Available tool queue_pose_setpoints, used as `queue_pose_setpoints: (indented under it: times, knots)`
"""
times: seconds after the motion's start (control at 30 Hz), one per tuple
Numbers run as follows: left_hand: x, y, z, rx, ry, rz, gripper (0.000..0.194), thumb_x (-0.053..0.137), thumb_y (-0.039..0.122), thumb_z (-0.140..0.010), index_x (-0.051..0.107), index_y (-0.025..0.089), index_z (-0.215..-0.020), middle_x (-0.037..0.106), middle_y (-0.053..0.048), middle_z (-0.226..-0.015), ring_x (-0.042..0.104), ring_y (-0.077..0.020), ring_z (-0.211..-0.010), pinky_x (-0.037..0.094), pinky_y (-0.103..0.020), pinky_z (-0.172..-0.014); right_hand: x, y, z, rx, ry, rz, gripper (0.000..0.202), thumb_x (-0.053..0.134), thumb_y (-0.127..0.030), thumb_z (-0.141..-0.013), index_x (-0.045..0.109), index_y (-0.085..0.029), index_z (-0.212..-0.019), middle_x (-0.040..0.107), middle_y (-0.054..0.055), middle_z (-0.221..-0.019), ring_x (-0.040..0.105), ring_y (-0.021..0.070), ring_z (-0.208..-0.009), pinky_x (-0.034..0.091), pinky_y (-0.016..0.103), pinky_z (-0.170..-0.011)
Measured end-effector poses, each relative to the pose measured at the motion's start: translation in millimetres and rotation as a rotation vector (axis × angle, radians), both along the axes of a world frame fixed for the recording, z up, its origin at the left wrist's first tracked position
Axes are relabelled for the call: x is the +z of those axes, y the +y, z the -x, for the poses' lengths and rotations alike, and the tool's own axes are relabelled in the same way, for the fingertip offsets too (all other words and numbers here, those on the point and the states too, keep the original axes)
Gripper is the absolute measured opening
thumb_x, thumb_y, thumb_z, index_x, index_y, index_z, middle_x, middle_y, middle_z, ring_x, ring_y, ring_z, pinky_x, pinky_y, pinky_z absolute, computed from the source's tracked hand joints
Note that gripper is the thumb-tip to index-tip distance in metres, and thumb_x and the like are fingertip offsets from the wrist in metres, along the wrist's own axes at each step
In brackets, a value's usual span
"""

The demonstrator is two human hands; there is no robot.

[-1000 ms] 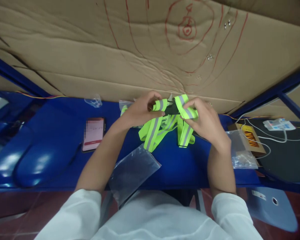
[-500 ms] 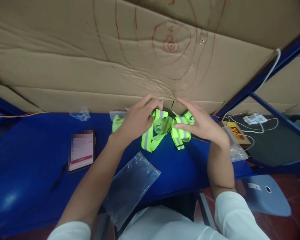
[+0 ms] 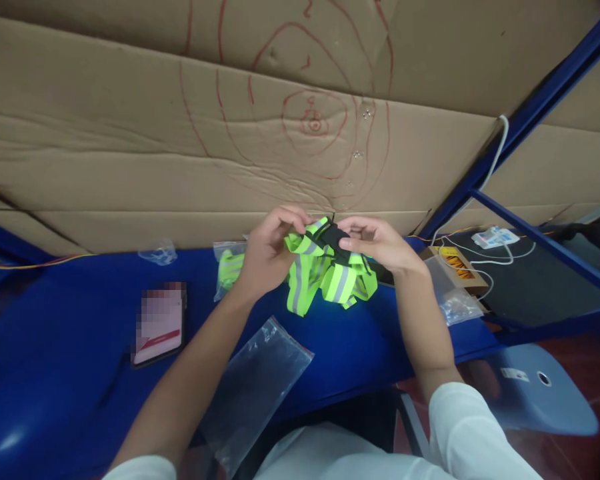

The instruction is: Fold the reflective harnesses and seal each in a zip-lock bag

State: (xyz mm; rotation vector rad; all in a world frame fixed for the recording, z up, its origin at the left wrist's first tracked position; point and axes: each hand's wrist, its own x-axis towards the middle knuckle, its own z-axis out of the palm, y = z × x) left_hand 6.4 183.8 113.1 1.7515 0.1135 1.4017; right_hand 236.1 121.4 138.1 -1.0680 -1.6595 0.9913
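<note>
Between my hands is a bundle of neon yellow-green reflective straps [image 3: 341, 283] with grey stripes, its lower loops hanging over the blue table. My left hand [image 3: 275, 247] pinches the strap at the upper left; the palm hides part of it. A black piece [image 3: 336, 243], seemingly a buckle or elastic joint, is gripped by my right hand [image 3: 377, 241] between thumb and fingers. Just left of my left hand lies a clear bag [image 3: 230, 267] with similar neon material inside. An open-looking clear zip bag [image 3: 260, 380] lies flat nearer my body.
A phone [image 3: 160, 323] lies on the blue table [image 3: 80, 373] at left, with crumpled plastic [image 3: 159, 252] behind it. At right are another plastic bag [image 3: 455, 297], a cardboard box [image 3: 463, 270] and a white cable [image 3: 493, 157]. Cardboard [image 3: 130, 187] stands behind. A blue-grey stool [image 3: 545, 387] sits lower right.
My right hand, previously spread beside the straps, has closed on the black piece. The straps are now lifted and turned, showing more black. The camera view has shifted slightly.
</note>
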Motion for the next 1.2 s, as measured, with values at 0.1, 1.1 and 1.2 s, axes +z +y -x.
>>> queue_pose_setpoints:
  times: [0.1, 1.1, 1.2]
  knots:
    - [1.7, 7, 14, -0.016, 0.243, -0.014, 0.055, 0.087, 0.031, -0.078, 0.057, 0.027, -0.125, 0.061, -0.007, -0.126, 0.065, -0.018, -0.102, 0.054, -0.031, -0.09, 4.5, -2, -3, -0.083, -0.068, -0.151, 0.036, 0.075, -0.048, -0.088, 0.074, -0.022, -0.113, 0.075, 0.006, -0.12, 0.069, 0.0208, -0.109, 0.053, 0.036, -0.099]
    - [15.8, -17, 3, -0.18, 0.029, 0.541, 0.076, 0.08, 0.07, -0.072, 0.064, 0.021, -0.128, 0.074, -0.009, -0.109, 0.071, -0.0226, -0.092, 0.057, -0.032, -0.078, 14.4, 2, 45, -0.095, 0.106, -0.182, 0.043, 0.075, -0.058, -0.085, 0.069, -0.02, -0.105, 0.073, 0.005, -0.095, 0.069, 0.0202, -0.084, 0.059, 0.034, -0.08]
    - [21.1, -17, 12, -0.278, 0.241, 0.495, 0.068, 0.09, 0.047, -0.072, 0.066, 0.018, -0.129, 0.074, -0.009, -0.106, 0.069, -0.0195, -0.087, 0.055, -0.03, -0.074, 16.7, 8, 52, -0.174, 0.13, -0.189, 0.045, 0.068, -0.064, -0.088, 0.066, -0.019, -0.083, 0.064, 0.0, -0.073, 0.061, 0.0146, -0.066, 0.053, 0.027, -0.065]
